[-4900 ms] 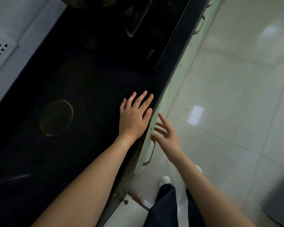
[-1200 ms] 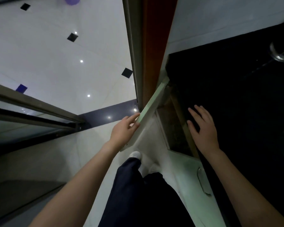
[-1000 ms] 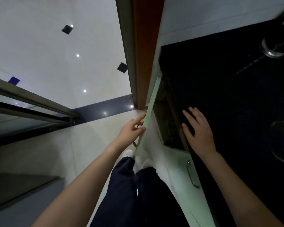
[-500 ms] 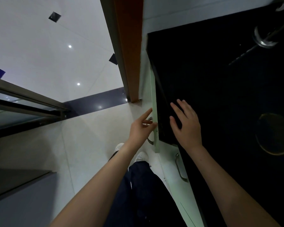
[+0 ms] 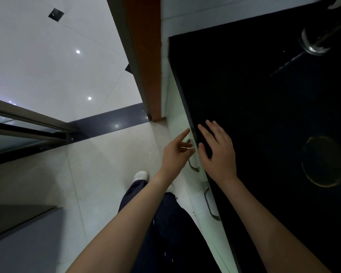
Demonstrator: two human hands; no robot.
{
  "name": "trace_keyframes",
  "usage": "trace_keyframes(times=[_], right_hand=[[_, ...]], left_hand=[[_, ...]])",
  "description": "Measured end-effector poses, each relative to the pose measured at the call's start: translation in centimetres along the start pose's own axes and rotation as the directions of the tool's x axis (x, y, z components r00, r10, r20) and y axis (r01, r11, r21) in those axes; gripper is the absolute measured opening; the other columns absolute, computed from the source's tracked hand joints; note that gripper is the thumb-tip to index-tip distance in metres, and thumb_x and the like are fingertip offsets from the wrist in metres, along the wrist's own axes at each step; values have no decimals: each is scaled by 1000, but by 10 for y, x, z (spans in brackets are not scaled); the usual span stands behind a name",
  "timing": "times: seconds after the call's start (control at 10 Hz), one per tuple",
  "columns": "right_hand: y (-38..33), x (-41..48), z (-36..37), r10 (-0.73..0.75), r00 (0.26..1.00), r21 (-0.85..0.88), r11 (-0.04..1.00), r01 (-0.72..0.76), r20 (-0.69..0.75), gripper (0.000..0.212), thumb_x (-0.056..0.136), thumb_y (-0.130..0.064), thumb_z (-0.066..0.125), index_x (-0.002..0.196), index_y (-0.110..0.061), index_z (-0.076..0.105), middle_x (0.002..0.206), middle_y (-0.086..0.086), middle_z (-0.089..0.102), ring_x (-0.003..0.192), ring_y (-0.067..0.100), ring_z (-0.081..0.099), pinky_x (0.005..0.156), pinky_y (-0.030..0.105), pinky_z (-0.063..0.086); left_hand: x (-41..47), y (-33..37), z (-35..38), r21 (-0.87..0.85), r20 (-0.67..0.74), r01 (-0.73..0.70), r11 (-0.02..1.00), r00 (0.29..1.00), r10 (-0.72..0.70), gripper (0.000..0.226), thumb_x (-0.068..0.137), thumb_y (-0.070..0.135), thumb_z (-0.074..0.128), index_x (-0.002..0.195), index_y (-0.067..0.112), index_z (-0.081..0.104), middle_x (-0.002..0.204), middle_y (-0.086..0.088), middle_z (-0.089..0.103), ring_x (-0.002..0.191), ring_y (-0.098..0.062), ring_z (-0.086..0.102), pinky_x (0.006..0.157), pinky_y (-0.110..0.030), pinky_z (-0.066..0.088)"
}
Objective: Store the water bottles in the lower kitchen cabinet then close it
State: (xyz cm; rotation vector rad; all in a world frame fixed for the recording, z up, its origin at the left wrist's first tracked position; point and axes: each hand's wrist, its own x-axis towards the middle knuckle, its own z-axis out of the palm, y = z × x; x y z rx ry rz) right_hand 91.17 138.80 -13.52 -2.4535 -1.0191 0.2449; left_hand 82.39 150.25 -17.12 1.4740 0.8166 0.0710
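The pale green lower cabinet door (image 5: 177,111) lies flush with the cabinet front under the black countertop (image 5: 254,107). My left hand (image 5: 176,154) is at the door's metal handle (image 5: 193,167), fingers spread, fingertips touching the door face. My right hand (image 5: 218,152) rests flat and open on the countertop's front edge. No water bottles are in view.
A second pale green door with a metal handle (image 5: 211,205) sits nearer me. An orange door frame (image 5: 146,62) stands beside the cabinet. A faucet base (image 5: 313,41) and a round ring mark (image 5: 323,161) are on the counter. My legs and white shoe (image 5: 140,175) are on the tiled floor.
The cabinet door swung from wide open to flush shut, with my left hand following it in. My right hand stayed on the counter edge.
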Motion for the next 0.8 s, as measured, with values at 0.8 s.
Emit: trace_keyframes(times=[0.8], right_hand=[[-3,1,-1,19,1000,48,999,-19,-7,50,95,-29,46,144,-16,49,151,3,44,145,17,30,119,35,22]], left_hand=[[0,8,-3,84,-49,11,996,999,-7,58,88,2,68,139,20,50,112,-4,66,88,-9,66,78,-17,55]])
